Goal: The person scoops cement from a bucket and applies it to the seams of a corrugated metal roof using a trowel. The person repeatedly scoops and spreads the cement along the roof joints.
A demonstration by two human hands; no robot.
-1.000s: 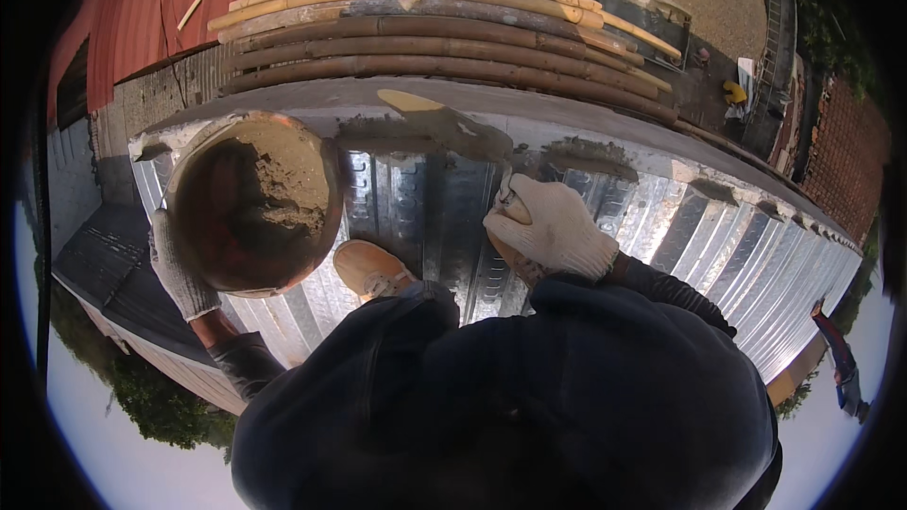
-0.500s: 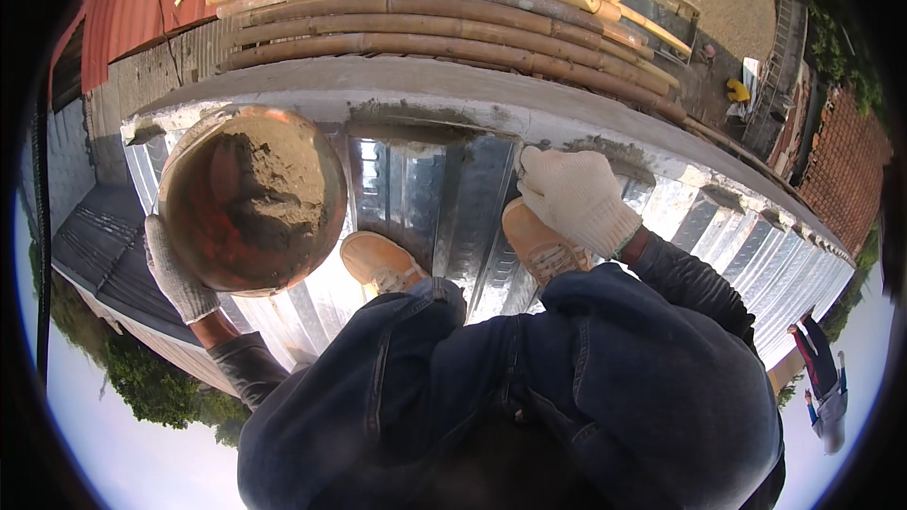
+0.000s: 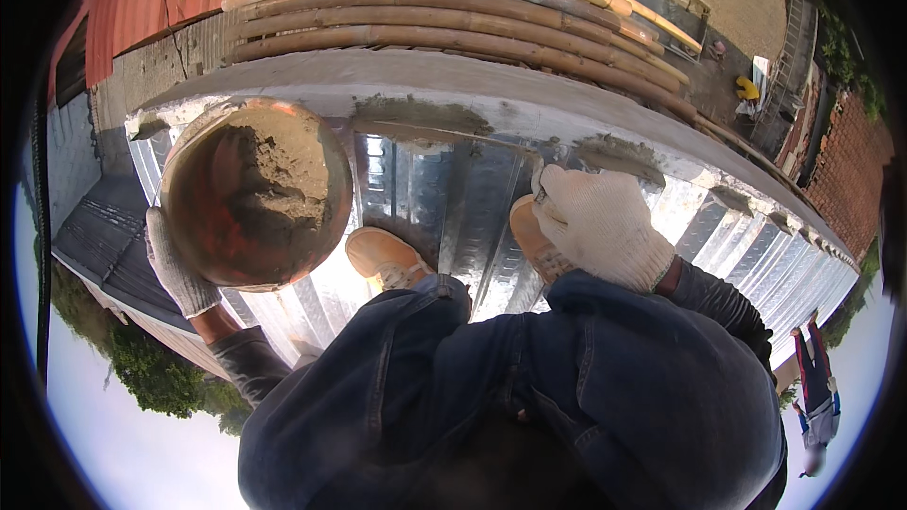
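My left hand (image 3: pixel 179 269), in a pale knit glove, grips the outer left side of a round, mortar-smeared bowl (image 3: pixel 194 227). Grey-brown wet mortar (image 3: pixel 283 165) fills part of it, heaped toward its right side. My right hand (image 3: pixel 605 227), gloved too, is closed around a trowel, whose thin metal shank (image 3: pixel 538 173) shows at the fist. Its blade seems to reach left along the foot of the concrete ledge (image 3: pixel 529 109), beside a dark patch of fresh mortar (image 3: pixel 420 115); the blade's outline is hard to make out.
Shiny corrugated metal sheets (image 3: pixel 453 198) lie under my tan shoes (image 3: pixel 385 255). Beyond the ledge runs a row of bamboo poles (image 3: pixel 453 19), with a ground-level yard (image 3: pixel 737 0) far below. Another person (image 3: pixel 818 397) stands on the right; someone in yellow (image 3: pixel 746 88) is below.
My right hand has moved right and toward me, drawing the trowel along the ledge. The mortar patch by the ledge is more exposed. My left hand and the bowl stay nearly the same.
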